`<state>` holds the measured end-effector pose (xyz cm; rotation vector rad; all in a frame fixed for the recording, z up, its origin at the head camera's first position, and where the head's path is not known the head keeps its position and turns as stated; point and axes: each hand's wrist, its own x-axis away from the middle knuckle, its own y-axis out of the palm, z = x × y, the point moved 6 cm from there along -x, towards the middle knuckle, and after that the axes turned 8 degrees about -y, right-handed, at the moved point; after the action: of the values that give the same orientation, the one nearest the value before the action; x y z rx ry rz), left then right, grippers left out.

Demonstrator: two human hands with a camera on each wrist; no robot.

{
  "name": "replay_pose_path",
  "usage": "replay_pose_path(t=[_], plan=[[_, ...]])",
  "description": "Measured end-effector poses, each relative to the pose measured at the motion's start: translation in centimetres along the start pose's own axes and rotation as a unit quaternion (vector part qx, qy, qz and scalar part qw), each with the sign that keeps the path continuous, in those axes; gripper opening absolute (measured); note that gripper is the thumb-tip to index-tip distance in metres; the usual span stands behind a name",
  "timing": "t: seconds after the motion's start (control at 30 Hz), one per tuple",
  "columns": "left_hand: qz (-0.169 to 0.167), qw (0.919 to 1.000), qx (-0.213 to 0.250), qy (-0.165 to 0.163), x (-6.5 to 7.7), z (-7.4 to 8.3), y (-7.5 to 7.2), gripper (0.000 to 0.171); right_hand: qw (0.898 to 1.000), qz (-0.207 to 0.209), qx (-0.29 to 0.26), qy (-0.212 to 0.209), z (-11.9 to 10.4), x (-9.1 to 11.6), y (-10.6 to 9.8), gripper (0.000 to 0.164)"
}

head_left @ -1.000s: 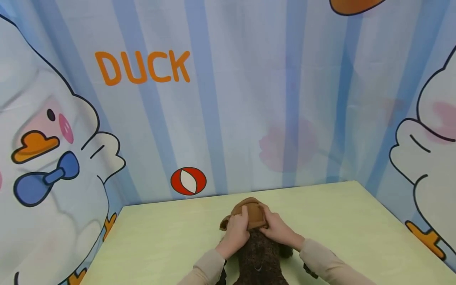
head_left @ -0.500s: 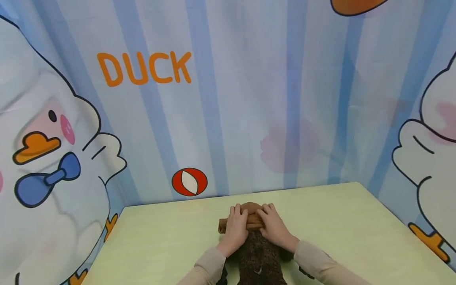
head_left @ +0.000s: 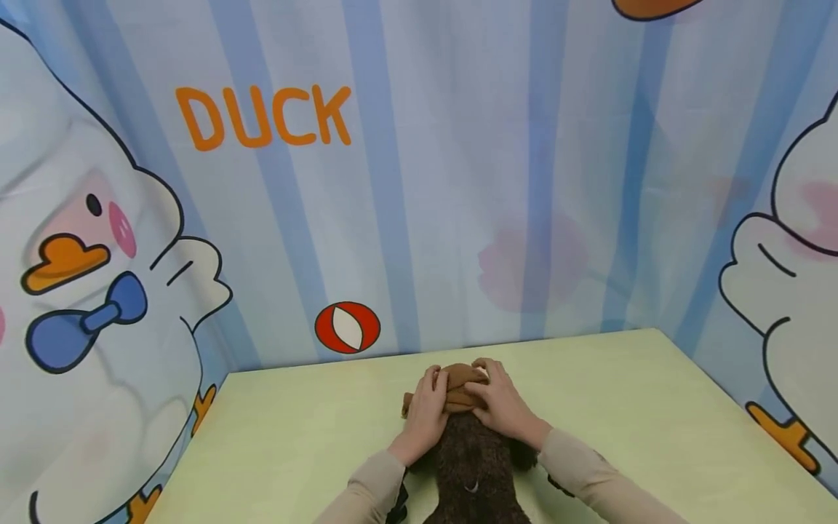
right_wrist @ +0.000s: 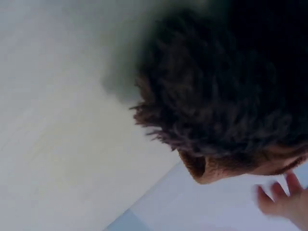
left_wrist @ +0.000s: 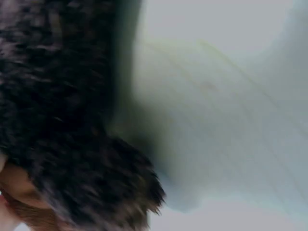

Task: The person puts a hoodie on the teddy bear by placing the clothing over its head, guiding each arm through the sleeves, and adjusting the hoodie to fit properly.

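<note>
A dark brown plush toy (head_left: 474, 458) lies on the pale yellow-green worktop (head_left: 301, 437), a brown hat (head_left: 462, 378) at its far end. The left hand (head_left: 424, 416) and the right hand (head_left: 505, 409) sit on either side of the hat, their fingers bent round its edges and partly closed on the fabric; how firmly they grip I cannot tell. A folded bit of hat sticks out beyond the left hand. Both wrist views show dark shaggy fur with brown fabric next to it. Beige sleeves (head_left: 576, 462) cover the forearms, and a blue-striped curtain (head_left: 452, 182) printed with ducks hangs behind.
</note>
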<state>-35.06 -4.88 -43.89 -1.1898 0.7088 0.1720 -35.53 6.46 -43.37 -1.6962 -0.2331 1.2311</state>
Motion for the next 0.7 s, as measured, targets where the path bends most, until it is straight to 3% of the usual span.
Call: replay_pose_path(t=[0.13,0.23,0.33,0.47,0.6,0.7], plan=[[-0.079,0.9967,-0.005,-0.022,-0.4,-0.5,0.3,0.051,0.996,-0.037,-0.069,0.03,0.9,-0.1,0.4,0.037],[-0.093,0.9954,-0.009,-0.024,-0.9,-0.5,0.3,0.049,0.998,-0.022,-0.053,0.023,1.0,-0.2,0.6,0.035],[-0.076,0.997,-0.012,-0.001,-1.0,0.0,0.4,0.042,1.0,0.02,-0.017,-0.002,0.7,0.0,0.5,0.039],[-0.025,0.9982,-0.024,0.05,-0.7,0.7,0.6,0.028,0.998,0.058,0.016,-0.017,0.1,0.3,0.5,0.039],[0.041,0.9938,-0.042,0.095,0.1,1.5,0.7,0.014,0.997,0.067,0.024,-0.001,-0.6,0.6,0.7,0.031],[0.06,0.9907,-0.042,0.115,0.8,2.0,1.0,0.012,0.997,0.067,0.031,0.005,-1.0,0.9,0.8,0.03]])
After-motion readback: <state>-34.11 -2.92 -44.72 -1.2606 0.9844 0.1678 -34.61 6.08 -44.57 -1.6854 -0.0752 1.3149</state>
